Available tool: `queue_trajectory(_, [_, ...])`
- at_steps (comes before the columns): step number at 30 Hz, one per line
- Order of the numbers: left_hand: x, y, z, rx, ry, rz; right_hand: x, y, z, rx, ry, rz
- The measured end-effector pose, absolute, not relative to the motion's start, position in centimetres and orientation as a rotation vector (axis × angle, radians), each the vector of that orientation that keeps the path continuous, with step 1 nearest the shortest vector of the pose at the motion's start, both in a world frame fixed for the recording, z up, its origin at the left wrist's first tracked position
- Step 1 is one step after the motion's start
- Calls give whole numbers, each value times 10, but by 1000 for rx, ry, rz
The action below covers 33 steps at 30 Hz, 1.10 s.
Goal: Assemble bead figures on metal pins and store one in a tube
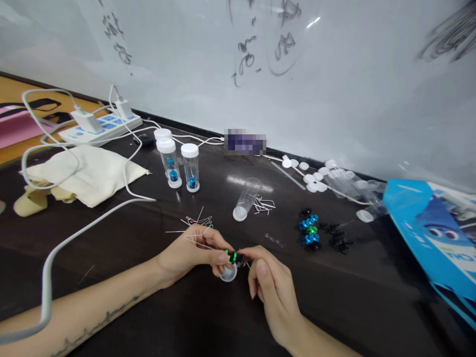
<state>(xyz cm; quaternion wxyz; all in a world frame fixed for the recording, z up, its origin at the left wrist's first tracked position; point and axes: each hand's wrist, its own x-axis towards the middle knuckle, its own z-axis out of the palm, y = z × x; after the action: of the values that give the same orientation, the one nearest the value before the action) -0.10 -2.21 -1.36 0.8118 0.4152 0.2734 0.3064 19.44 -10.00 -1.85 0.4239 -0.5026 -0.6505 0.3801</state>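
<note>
Pinched between the thumb and fingers of my left hand is a small shiny green and black spool-like piece. My right hand is curled in close from the right, its index fingertip against the black end. A thin pale rod shows by its fingers, but what they grip is mostly hidden. Just under the piece, partly behind my left fingers, is a round white cap. Behind my left hand lie thin wires with small coloured rings; a thin strand crosses over the hand.
Lidded clear tubes with blue pieces stand at back left. A clear tube lies beside L-shaped metal keys. Blue, green and black pieces, white discs and a blue bag are rightward. A white cable loops at left.
</note>
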Motion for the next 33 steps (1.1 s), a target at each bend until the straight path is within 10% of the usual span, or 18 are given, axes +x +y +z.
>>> queue_trajectory(33, [0,-22,-10,869,620,669,194,-101,-19,-1233,-1612,962])
